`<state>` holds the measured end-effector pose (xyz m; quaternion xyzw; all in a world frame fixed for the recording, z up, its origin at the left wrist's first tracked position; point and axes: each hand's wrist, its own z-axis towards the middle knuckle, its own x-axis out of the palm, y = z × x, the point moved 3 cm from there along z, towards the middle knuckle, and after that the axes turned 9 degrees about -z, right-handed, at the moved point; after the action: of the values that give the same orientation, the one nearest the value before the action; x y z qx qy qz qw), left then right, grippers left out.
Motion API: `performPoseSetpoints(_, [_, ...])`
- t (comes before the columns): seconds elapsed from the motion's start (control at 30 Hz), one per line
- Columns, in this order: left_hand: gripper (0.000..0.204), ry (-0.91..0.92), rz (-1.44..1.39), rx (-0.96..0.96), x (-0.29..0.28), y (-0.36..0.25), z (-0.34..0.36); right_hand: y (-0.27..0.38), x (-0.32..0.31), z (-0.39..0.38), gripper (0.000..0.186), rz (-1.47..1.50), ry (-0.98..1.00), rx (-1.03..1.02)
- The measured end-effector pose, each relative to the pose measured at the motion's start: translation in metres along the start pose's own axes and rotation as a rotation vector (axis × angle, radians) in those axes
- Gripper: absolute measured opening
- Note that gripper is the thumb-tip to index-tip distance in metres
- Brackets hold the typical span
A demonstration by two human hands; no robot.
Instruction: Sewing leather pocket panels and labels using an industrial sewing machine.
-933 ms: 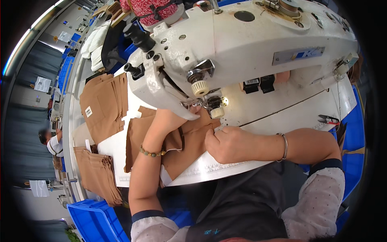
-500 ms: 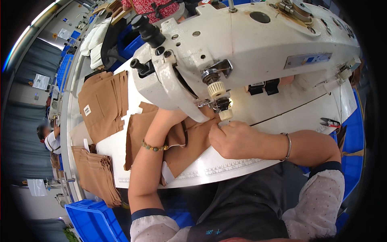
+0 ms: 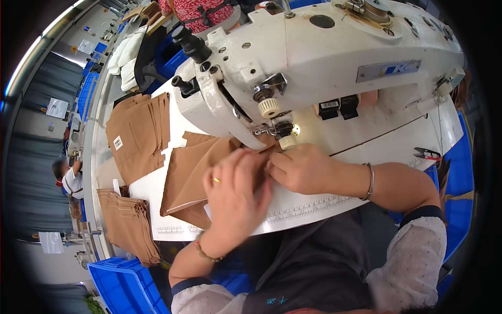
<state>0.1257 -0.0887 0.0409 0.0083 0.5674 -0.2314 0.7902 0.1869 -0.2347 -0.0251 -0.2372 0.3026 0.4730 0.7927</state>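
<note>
Brown fabric pieces (image 3: 185, 172) lie folded under the head of a white sewing machine (image 3: 319, 63). My left hand (image 3: 235, 193), with a ring and bead bracelet, is over the near part of the fabric, fingers bent and slightly blurred; I cannot tell whether they grip it. My right hand (image 3: 298, 170) has curled fingers pinching the fabric just in front of the presser foot and cream knob (image 3: 286, 141). Two brown stacks, an upper one (image 3: 130, 138) with a white label and a lower one (image 3: 125, 225), lie to the left.
Red-handled snips (image 3: 428, 155) and black labelled items (image 3: 328, 110) are on the machine table. Blue bins stand at lower left (image 3: 117, 285) and right (image 3: 460, 167). White bundles (image 3: 125, 57) lie beyond. A co-worker in red print (image 3: 201, 15) is behind the machine, another (image 3: 70, 178) far left.
My left hand has come out from beneath the machine head toward me, turning over the fabric, whose folds now lie differently. My right hand has shifted slightly up beside the foot.
</note>
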Motion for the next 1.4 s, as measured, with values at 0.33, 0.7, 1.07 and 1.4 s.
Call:
performPoseSetpoints(0.33, [0.013,-0.137,0.315,0.275,0.009,0.027,0.037,-0.031,-0.012,0.012,0.006,0.12,-0.13,0.255])
performPoseSetpoints(0.7, [0.026,0.259,0.31,0.256,0.009,0.014,-0.001,0.01,-0.007,-0.004,0.018,-0.024,0.184,-0.064])
performPoseSetpoints(1.07, [0.039,0.119,-0.14,0.21,0.037,0.025,0.012,0.022,-0.012,-0.008,0.028,-0.187,0.236,-0.132])
performPoseSetpoints(1.4, [0.041,0.056,-0.106,0.245,0.042,0.026,0.006,0.032,-0.015,-0.013,0.029,-0.198,0.263,-0.084])
